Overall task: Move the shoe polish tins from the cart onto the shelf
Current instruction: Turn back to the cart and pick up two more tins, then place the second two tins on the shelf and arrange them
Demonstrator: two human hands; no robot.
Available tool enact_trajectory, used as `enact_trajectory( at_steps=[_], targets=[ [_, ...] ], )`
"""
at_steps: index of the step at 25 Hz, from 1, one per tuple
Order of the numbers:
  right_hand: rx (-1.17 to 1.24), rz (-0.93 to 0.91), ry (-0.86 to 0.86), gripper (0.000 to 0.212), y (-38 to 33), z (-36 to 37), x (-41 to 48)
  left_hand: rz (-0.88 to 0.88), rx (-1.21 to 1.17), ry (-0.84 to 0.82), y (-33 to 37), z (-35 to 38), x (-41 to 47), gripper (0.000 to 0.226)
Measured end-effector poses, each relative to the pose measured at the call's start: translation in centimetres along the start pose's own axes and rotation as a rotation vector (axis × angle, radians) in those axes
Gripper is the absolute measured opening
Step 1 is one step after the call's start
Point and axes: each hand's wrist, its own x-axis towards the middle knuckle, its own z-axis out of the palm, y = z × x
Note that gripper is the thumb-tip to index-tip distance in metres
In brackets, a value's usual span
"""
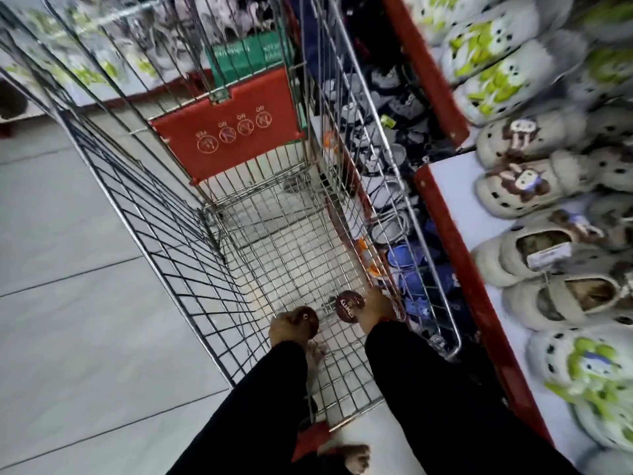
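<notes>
Both my arms in black sleeves reach down into the wire cart (pixel 219 231). My left hand (pixel 286 329) is closed around a dark brown round polish tin (pixel 306 320) near the cart floor. My right hand (pixel 371 308) grips a second brown polish tin (pixel 349 306), lid facing up with lettering on it. The two tins sit about a hand's width apart at the near end of the basket. The white shelf (pixel 455 207) with a red edge runs along the right side of the cart.
The shelf holds rows of cream and green-decorated clogs (pixel 520 186). A lower shelf behind the cart's right wall holds blue and dark shoes (pixel 404 265). The cart's red child-seat flap (pixel 233 132) stands at its far end. Grey tiled floor (pixel 68 269) lies left.
</notes>
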Motion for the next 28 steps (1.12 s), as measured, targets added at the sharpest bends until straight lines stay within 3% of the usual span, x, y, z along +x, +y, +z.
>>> enact_trajectory(
  at_steps=[9, 12, 15, 21, 28],
  targets=[
    [0.636, -0.126, 0.158, 0.033, 1.7, -6.5, -10.3, 0.050, -0.581, -0.095, 1.9, -4.6, -9.7, 0.032],
    [0.846, -0.142, 0.172, 0.032, 3.4, -8.7, -14.4, 0.121, -0.670, -0.115, 2.6, -6.2, -14.4, 0.005],
    [1.079, -0.152, 0.202, 0.035, 5.8, -11.3, -19.2, 0.238, -0.748, -0.194, 3.8, -7.5, -19.9, 0.030],
    [1.443, -0.245, 0.326, 0.033, 13.6, -18.6, -29.4, 0.511, -0.738, -0.427, 7.1, -7.7, -32.5, 0.012],
    [1.569, -0.334, 0.610, 0.033, 24.9, -26.5, -41.5, 0.697, -0.533, -0.682, 11.5, -4.0, -46.0, 0.008]
  ],
)
